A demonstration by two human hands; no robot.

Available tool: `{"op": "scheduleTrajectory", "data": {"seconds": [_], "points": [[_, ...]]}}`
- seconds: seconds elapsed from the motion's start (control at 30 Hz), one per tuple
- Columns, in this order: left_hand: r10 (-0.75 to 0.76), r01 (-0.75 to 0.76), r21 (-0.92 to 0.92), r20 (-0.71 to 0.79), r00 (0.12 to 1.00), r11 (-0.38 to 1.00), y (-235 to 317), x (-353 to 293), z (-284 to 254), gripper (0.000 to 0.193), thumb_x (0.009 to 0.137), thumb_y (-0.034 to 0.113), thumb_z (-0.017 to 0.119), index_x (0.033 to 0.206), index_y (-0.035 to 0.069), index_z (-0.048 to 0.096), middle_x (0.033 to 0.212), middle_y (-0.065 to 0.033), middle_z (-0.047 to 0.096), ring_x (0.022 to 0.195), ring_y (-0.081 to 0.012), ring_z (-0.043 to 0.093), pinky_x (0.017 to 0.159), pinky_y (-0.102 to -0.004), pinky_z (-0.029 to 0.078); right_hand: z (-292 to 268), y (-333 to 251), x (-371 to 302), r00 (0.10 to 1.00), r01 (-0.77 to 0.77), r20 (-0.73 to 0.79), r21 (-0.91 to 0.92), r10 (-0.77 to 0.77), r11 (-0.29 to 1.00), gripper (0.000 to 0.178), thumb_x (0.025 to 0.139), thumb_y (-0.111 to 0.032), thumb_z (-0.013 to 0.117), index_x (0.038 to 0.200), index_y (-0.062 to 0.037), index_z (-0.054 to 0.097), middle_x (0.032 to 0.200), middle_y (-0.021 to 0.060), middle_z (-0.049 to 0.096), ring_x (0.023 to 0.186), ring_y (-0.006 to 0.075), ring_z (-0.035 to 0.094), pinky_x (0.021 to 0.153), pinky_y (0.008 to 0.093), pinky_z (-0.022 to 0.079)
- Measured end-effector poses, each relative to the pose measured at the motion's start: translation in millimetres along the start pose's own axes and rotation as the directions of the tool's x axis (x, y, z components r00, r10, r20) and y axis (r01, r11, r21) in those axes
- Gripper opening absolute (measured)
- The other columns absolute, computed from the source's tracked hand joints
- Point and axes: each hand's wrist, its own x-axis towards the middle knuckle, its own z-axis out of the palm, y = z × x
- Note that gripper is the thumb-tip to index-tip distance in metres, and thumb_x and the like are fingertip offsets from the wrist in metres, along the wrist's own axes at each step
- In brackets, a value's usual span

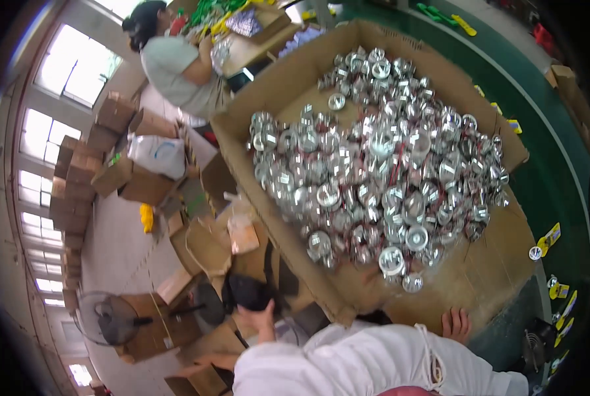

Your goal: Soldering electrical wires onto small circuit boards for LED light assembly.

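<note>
At the lower left, my left hand [259, 321] has its fingers closed at the lower edge of a black rounded object [245, 292]; its exact kind is unclear. My right hand [456, 323] lies with fingers stretched out on the near part of a large open cardboard box [493, 264], holding nothing. Inside that box is a heap of shiny silver and clear round parts [381, 145], with thin red wires among them. A few white-rimmed round parts [392, 260] lie at the heap's near edge.
Left of the box stand an opened carton [209, 247], a fan [110, 319] and stacked cartons [70, 191]. A co-worker [183, 69] sits at a cluttered table at the upper left. Along the right runs a green surface [552, 198] with yellow pieces [548, 239].
</note>
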Motion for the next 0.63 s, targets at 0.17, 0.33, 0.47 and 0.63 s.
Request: {"op": "scheduleTrajectory", "data": {"seconds": [0.17,0.33,0.47,0.63], "points": [[-0.635,0.686,0.139,0.540,0.552,0.714,-57,4,54,0.057,0.064,0.037,0.076,0.106,0.003,0.056,0.099,-0.0081,0.059,0.085,-0.0229,0.055,0.070,-0.0369,0.045,-25,-3,5,0.989,-0.119,0.126,0.360,0.078,0.925,0.064,0.062,-0.036,0.058,0.118,-0.0077,0.046,0.130,0.0172,0.037,0.120,0.0401,0.031,0.096,0.0591,0.024],[-0.698,0.799,0.040,0.513,0.499,0.600,-12,24,37,0.031,0.067,0.017,0.065,0.092,-0.002,0.062,0.098,-0.0106,0.061,0.092,-0.0247,0.057,0.081,-0.0376,0.047,-39,-6,20,0.955,-0.253,0.244,0.370,0.169,0.894,0.062,0.061,-0.033,0.060,0.116,-0.0083,0.048,0.129,0.0168,0.038,0.119,0.0400,0.033,0.097,0.0577,0.024],[-0.559,0.575,0.042,0.300,0.773,0.817,23,38,-18,0.050,0.050,0.008,0.063,0.097,-0.008,0.059,0.094,-0.0172,0.062,0.081,-0.0313,0.058,0.071,-0.0402,0.048,-48,-10,20,0.983,-0.182,0.082,0.390,0.163,0.903,0.060,0.059,-0.032,0.060,0.114,-0.0088,0.050,0.127,0.0148,0.041,0.118,0.0366,0.035,0.099,0.0536,0.025],[-0.144,-0.187,0.543,0.510,0.848,0.818,5,105,-82,0.035,0.074,0.032,0.065,0.103,0.012,0.064,0.112,-0.0082,0.060,0.104,-0.0264,0.057,0.086,-0.0405,0.046,-58,-18,22,0.969,-0.239,0.057,0.456,0.240,0.857,0.052,0.063,-0.029,0.062,0.109,-0.0081,0.054,0.120,0.0147,0.046,0.114,0.0352,0.040,0.095,0.0498,0.031]]}}
